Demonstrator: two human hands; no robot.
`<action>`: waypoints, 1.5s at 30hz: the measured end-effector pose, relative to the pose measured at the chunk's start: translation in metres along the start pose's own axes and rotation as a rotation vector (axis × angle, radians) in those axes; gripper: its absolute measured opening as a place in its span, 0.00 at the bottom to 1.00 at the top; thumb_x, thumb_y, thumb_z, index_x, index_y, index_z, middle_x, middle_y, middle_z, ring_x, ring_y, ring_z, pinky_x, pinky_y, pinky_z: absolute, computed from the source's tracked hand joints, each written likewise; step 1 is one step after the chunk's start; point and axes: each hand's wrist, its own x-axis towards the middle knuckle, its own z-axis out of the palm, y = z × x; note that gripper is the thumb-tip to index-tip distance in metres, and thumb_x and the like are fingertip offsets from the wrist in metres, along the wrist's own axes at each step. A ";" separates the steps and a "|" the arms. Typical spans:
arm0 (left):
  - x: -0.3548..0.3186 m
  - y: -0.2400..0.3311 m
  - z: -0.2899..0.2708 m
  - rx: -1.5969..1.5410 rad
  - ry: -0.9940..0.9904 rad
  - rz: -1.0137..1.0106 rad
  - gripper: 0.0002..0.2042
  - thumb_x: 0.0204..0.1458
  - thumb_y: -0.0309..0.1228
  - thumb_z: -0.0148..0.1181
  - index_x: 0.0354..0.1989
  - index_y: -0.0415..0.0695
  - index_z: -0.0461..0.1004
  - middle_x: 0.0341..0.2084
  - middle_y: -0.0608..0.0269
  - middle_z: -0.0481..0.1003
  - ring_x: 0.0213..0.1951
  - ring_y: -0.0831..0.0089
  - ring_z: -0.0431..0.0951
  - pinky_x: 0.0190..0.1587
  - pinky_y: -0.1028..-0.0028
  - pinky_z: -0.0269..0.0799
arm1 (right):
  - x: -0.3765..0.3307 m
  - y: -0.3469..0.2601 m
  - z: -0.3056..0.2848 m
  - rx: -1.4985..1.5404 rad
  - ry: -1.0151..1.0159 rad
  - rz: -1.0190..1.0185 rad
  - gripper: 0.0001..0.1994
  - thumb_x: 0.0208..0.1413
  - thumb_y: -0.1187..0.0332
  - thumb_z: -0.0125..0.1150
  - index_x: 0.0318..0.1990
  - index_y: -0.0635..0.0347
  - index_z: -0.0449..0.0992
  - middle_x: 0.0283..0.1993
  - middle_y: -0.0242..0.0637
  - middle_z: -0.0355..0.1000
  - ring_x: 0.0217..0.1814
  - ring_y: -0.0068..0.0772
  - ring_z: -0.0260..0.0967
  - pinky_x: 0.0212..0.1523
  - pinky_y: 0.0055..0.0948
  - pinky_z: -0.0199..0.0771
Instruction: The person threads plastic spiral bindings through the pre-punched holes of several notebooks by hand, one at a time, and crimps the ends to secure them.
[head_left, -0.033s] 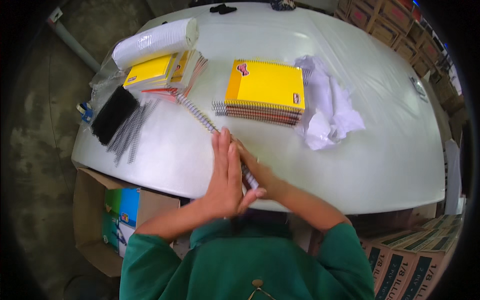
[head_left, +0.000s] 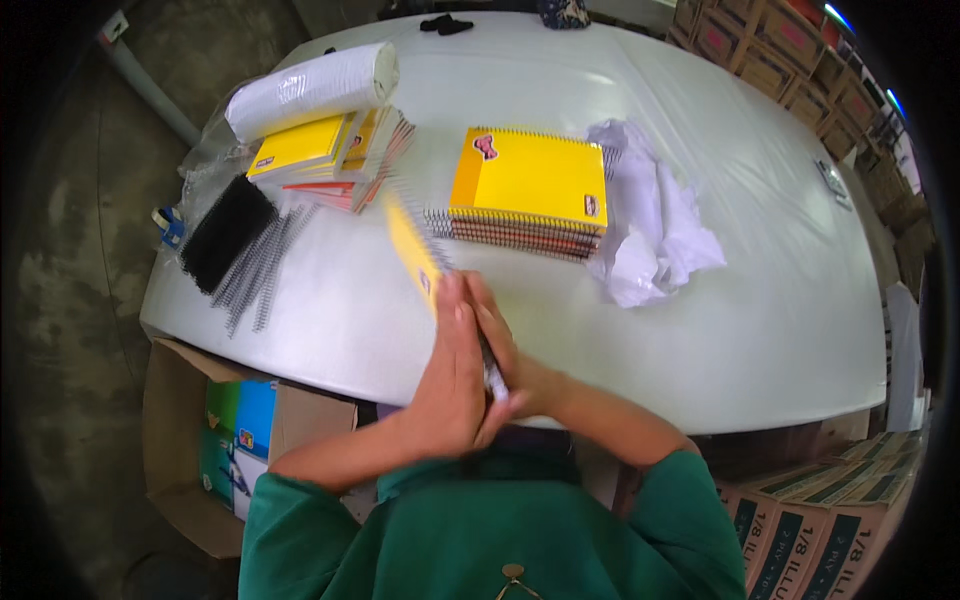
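Between my two palms a yellow-covered spiral notebook [head_left: 410, 246] stands on edge, pointing away from me, its wire coil along the upper side. My left hand [head_left: 440, 385] presses flat against its left side, fingers stretched and together. On the opposite side my right hand [head_left: 522, 370] also presses, partly hidden behind the left. A strip of the coil shows between the hands near my body. Beyond them lies a neat stack of yellow spiral notebooks [head_left: 530, 185], with coils sticking out at its sides.
On the left are a black bundle of coils [head_left: 228, 232], loose wire coils [head_left: 262, 270], unbound yellow booklets [head_left: 305, 148] and a plastic-wrapped white roll [head_left: 315, 92]. Crumpled white paper [head_left: 655, 225] borders the stack. An open carton [head_left: 180, 440] stands below the white table [head_left: 760, 330].
The notebook has tilted between my hands, so its yellow cover now shows on the left where mostly the coil was seen. My hands have shifted slightly toward me.
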 end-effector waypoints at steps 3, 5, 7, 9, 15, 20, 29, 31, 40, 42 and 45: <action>-0.013 0.025 -0.045 -0.070 -0.192 -0.128 0.30 0.51 0.30 0.52 0.60 0.29 0.48 0.56 0.29 0.54 0.60 0.39 0.54 0.59 0.54 0.53 | 0.034 -0.027 0.004 -0.296 0.043 -0.171 0.37 0.51 0.47 0.51 0.64 0.56 0.48 0.66 0.54 0.40 0.69 0.54 0.35 0.64 0.57 0.30; -0.010 0.030 -0.079 -0.102 -0.194 -0.352 0.24 0.51 0.28 0.53 0.55 0.30 0.57 0.45 0.37 0.67 0.50 0.51 0.68 0.51 0.64 0.64 | 0.057 -0.068 -0.012 -0.442 -0.209 0.025 0.33 0.51 0.49 0.52 0.62 0.54 0.54 0.63 0.49 0.48 0.65 0.51 0.45 0.62 0.56 0.38; -0.006 0.023 -0.092 -0.186 -0.123 -0.586 0.18 0.52 0.27 0.54 0.49 0.31 0.64 0.36 0.46 0.74 0.40 0.62 0.76 0.44 0.71 0.70 | 0.077 -0.067 -0.012 -0.320 -0.131 0.215 0.22 0.49 0.62 0.60 0.52 0.58 0.67 0.48 0.40 0.64 0.48 0.36 0.63 0.48 0.39 0.60; 0.003 -0.008 -0.091 -0.337 0.034 -0.810 0.12 0.52 0.27 0.56 0.41 0.32 0.70 0.28 0.57 0.77 0.31 0.73 0.77 0.36 0.77 0.72 | 0.083 -0.055 -0.013 -0.110 -0.095 0.523 0.18 0.47 0.70 0.62 0.47 0.61 0.71 0.39 0.36 0.69 0.38 0.24 0.68 0.38 0.27 0.67; -0.009 -0.059 -0.064 -0.770 0.206 -0.789 0.08 0.50 0.27 0.60 0.35 0.35 0.73 0.29 0.60 0.77 0.32 0.80 0.75 0.36 0.80 0.71 | 0.072 -0.012 -0.011 0.126 0.057 0.859 0.08 0.49 0.70 0.61 0.34 0.67 0.74 0.25 0.32 0.72 0.27 0.16 0.66 0.30 0.19 0.67; -0.012 -0.069 -0.059 -0.792 0.260 -0.770 0.09 0.49 0.27 0.60 0.36 0.35 0.73 0.29 0.61 0.77 0.32 0.79 0.75 0.37 0.80 0.71 | 0.066 -0.013 -0.004 0.091 0.167 0.818 0.08 0.52 0.70 0.59 0.33 0.67 0.75 0.27 0.34 0.73 0.29 0.18 0.68 0.31 0.19 0.67; -0.007 -0.071 -0.064 -0.921 0.028 -0.808 0.09 0.50 0.25 0.59 0.38 0.36 0.72 0.31 0.64 0.75 0.33 0.81 0.73 0.39 0.80 0.69 | 0.064 -0.019 -0.005 0.095 0.145 0.835 0.06 0.45 0.76 0.63 0.29 0.68 0.73 0.25 0.36 0.74 0.27 0.20 0.70 0.29 0.21 0.68; -0.003 -0.072 -0.069 -0.960 -0.034 -0.756 0.07 0.50 0.23 0.57 0.37 0.35 0.72 0.29 0.63 0.75 0.32 0.80 0.73 0.37 0.80 0.69 | 0.067 -0.024 -0.006 0.109 0.131 0.856 0.07 0.42 0.77 0.65 0.28 0.67 0.73 0.25 0.36 0.73 0.27 0.22 0.70 0.29 0.22 0.68; 0.005 -0.088 -0.077 -0.836 -0.264 -0.683 0.11 0.48 0.28 0.59 0.38 0.37 0.69 0.32 0.62 0.73 0.33 0.78 0.73 0.39 0.79 0.68 | 0.062 -0.032 0.001 -0.397 0.103 0.594 0.08 0.42 0.75 0.66 0.30 0.63 0.73 0.24 0.33 0.66 0.27 0.22 0.65 0.27 0.25 0.63; 0.019 -0.088 -0.084 -0.787 0.070 -0.553 0.17 0.49 0.34 0.58 0.44 0.37 0.67 0.36 0.60 0.73 0.33 0.75 0.74 0.39 0.77 0.69 | 0.059 -0.026 -0.025 -0.201 0.475 0.500 0.12 0.46 0.73 0.64 0.39 0.61 0.72 0.26 0.29 0.65 0.29 0.18 0.63 0.27 0.22 0.63; 0.037 -0.097 -0.071 -0.813 0.199 -0.676 0.24 0.51 0.40 0.56 0.52 0.38 0.63 0.41 0.57 0.72 0.35 0.69 0.75 0.41 0.73 0.69 | 0.074 -0.023 -0.064 -0.014 1.094 0.255 0.17 0.54 0.73 0.56 0.51 0.60 0.63 0.34 0.31 0.65 0.33 0.20 0.64 0.33 0.22 0.66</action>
